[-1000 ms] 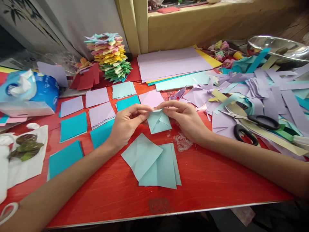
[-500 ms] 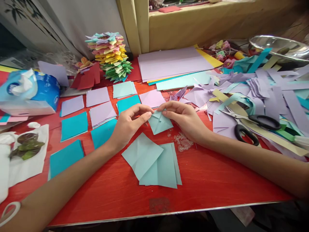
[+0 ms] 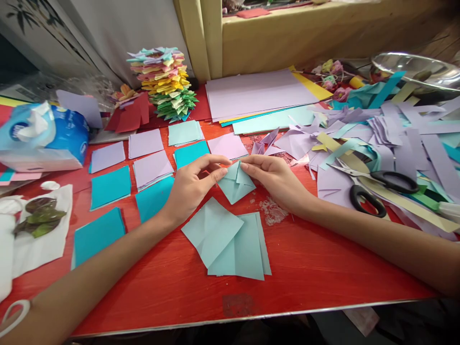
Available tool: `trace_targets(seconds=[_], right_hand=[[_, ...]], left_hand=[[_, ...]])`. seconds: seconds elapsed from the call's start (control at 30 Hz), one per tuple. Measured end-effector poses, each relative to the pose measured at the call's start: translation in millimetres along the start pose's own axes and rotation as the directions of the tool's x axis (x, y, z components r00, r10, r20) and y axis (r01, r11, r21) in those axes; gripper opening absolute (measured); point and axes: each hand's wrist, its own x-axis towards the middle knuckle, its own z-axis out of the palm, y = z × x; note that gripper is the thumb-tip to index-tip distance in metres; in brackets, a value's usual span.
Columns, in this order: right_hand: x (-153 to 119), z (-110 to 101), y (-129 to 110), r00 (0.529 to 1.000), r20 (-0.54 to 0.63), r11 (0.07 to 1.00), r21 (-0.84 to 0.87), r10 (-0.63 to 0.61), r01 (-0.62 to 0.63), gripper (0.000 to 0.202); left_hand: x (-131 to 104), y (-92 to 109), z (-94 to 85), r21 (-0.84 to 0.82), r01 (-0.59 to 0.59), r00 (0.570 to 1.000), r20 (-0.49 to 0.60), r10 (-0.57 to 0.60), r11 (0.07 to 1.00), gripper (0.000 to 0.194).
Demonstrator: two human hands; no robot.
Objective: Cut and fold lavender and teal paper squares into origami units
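Observation:
A small light-blue piece of folded paper, with creases and raised flaps, is held between my two hands above the red table. My left hand pinches its left corner between thumb and fingers. On the other side, my right hand grips the upper right edge and a raised flap. Just below lie several loose light-blue paper squares, overlapping, with fold lines across them.
Stacks of turquoise squares and lilac squares cover the left. Black-handled scissors rest among paper strips on the right. Behind stand a folded-paper tower, a tissue pack and large paper sheets.
The folded paper has turned slightly between my fingers, and one flap now stands up more. My right hand has shifted a little; the left has barely moved.

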Motion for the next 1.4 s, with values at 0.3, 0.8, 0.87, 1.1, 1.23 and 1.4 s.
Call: trace_targets(seconds=[0.3,0.8,0.87,1.1,1.23,1.4], right_hand=[[-1.0,-0.7,-0.3,0.999,0.015,0.999,0.04,0.034,-0.035,0.023],[0.2,-0.5,-0.2,0.998,-0.058,0.999,-0.047,0.011,-0.014,0.019],[0.4,-0.3,-0.2,0.998,-0.059,0.999,-0.033,0.002,-0.004,0.02],[0.8,1.3,-2.6,0.999,0.046,0.991,0.135,-0.005,-0.001,0.018],[0.7,1.3,-1.9,1.0,0.015,0.993,0.118,-0.001,0.0,0.016],[0.5,0.9,-0.4,0.999,0.029,0.994,0.108,0.026,-0.029,0.02]], left_hand=[[-2.1,0.2,-2.0,0.144,-0.117,0.993,0.037,0.113,0.983,0.018],[-1.4,4.3,-3.2,0.065,-0.004,0.982,0.189,-0.008,0.998,0.017],[-0.7,2.3,-2.5,0.053,0.001,0.984,0.179,-0.011,0.999,0.014],[1.9,-2.1,-0.9,-0.015,-0.015,0.999,-0.05,0.014,1.0,0.014],[2.3,-2.7,-0.9,-0.049,0.018,0.999,-0.032,-0.02,0.999,0.022],[2.3,-5.0,-0.7,-0.082,0.095,0.995,0.046,-0.092,0.992,0.016]])
